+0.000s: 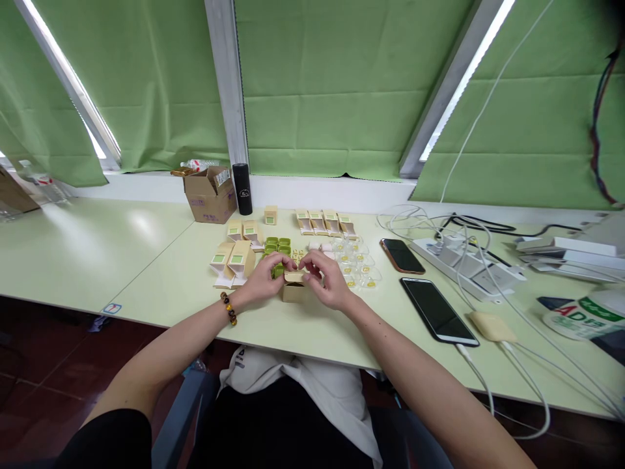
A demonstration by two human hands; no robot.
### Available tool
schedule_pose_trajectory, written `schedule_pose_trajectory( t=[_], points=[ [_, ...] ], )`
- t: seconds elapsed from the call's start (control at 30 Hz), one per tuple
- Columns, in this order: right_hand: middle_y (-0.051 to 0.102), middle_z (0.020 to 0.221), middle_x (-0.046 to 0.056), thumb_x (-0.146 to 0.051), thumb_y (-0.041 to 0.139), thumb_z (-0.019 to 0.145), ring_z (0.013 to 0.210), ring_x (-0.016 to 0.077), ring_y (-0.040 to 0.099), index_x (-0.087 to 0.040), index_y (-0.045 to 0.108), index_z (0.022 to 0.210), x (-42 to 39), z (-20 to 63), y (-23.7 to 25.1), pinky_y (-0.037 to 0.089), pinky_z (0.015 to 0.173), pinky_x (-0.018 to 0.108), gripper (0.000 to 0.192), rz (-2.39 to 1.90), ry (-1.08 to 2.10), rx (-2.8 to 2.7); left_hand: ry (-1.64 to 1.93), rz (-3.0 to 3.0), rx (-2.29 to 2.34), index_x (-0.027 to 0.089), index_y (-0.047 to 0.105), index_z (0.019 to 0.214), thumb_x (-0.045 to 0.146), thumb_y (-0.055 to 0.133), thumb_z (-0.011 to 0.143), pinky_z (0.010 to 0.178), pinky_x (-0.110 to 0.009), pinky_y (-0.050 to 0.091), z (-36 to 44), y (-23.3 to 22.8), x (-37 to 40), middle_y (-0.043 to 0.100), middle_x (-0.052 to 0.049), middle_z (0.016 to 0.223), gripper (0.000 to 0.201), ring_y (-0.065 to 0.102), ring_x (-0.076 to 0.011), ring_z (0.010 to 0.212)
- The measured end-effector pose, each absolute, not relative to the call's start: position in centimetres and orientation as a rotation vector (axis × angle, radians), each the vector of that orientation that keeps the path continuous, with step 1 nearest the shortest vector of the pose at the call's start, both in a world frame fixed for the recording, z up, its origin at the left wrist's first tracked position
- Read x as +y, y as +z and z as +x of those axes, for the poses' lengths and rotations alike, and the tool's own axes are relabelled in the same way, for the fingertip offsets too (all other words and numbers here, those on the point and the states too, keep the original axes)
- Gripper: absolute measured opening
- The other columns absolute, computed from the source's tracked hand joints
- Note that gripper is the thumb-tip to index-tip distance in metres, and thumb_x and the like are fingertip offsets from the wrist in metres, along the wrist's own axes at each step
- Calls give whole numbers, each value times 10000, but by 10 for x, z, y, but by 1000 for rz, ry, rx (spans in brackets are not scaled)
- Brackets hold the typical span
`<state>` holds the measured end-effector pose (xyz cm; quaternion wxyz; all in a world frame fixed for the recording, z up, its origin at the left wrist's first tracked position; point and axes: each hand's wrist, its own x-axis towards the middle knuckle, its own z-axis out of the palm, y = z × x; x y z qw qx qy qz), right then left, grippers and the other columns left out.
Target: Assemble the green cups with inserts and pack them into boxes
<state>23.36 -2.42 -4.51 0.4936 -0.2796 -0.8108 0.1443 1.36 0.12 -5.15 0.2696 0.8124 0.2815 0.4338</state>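
A small kraft-paper box sits near the table's front edge, its top flap up. My left hand grips its left side, the fingers curled in at the flap. On the opposite side my right hand bends its thumb and fingers around the flap and right edge. Just behind are green plastic trays, partly covered by my left hand, and small yellowish pieces. Clear plastic pieces with yellow centres lie beyond my right hand. Open kraft boxes stand to the left.
More open boxes line the back, near one closed box. A black bottle and a carton stand by the wall. Two phones, a dark one and a larger one, lie right, beside a power strip with cables.
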Motion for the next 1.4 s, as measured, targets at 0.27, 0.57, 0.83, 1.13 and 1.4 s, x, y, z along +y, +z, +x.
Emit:
schedule_pose_trajectory(
  t=[0.27, 0.57, 0.83, 1.13, 1.4],
  points=[
    [580, 803, 17, -268, 623, 921, 684, 172, 492, -225, 594, 955, -22, 235, -50, 374, 633, 317, 62, -651, 218, -2060, 1234, 2376, 580, 210, 673, 1069, 296, 594, 992, 1048, -485, 486, -1, -37, -3, 715, -116, 1151, 139, 618, -281, 1144],
    [550, 756, -1, -165, 621, 852, 667, 163, 477, -225, 560, 905, -24, 234, -51, 351, 614, 307, 101, -586, 126, -2099, 1241, 2534, 525, 219, 737, 959, 328, 654, 994, 976, -468, 483, -4, -35, -7, 673, -93, 1024, 142, 562, -261, 1057],
    [571, 733, 1, -130, 609, 831, 649, 161, 499, -226, 577, 880, -25, 232, -49, 372, 606, 300, 113, -519, 118, -2098, 1234, 2545, 515, 215, 725, 891, 281, 653, 975, 951, -470, 469, -4, -34, -8, 666, -83, 975, 128, 556, -256, 1020],
    [524, 604, -15, -196, 576, 825, 561, 154, 457, -237, 550, 708, -28, 233, -47, 359, 577, 302, 127, -595, 212, -2149, 1064, 2561, 631, 232, 717, 803, 351, 609, 960, 1011, -522, 455, -6, -32, -10, 689, -101, 1003, 224, 552, -290, 1072],
    [527, 741, -25, -293, 673, 836, 648, 163, 478, -205, 633, 1097, -26, 247, -35, 368, 638, 296, 278, -708, 229, -2226, 1190, 2543, 839, 212, 689, 1101, 268, 559, 983, 984, -480, 455, -2, -38, -5, 727, -95, 1066, 184, 586, -290, 1090]
  ],
)
